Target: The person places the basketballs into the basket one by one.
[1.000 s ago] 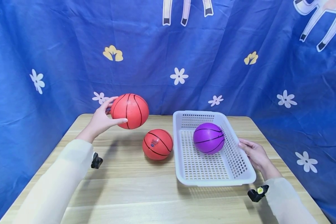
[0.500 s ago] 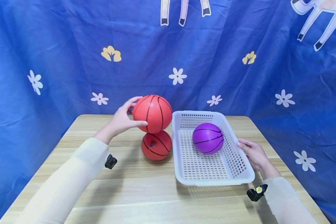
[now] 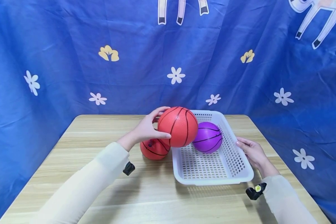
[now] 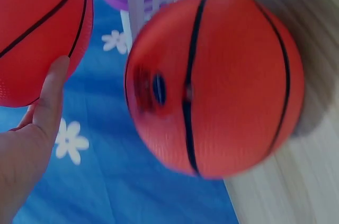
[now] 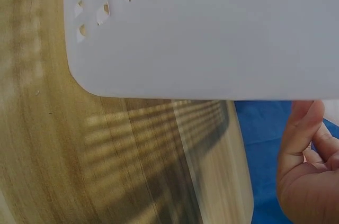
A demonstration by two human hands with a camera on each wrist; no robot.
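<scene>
Clearance over the near wall of the white basket (image 3: 212,179) should be kept: the orange ball (image 3: 178,126), grasped in the left hand (image 3: 147,128), hangs over its left rim beside 1 purple ball (image 3: 207,137). The basket is steadied by the right hand (image 3: 251,152), fingers laid flat against its wall.

An orange toy basketball (image 3: 178,126) with black seams hangs in the air above the white basket's (image 3: 242,180) left rim.
</scene>
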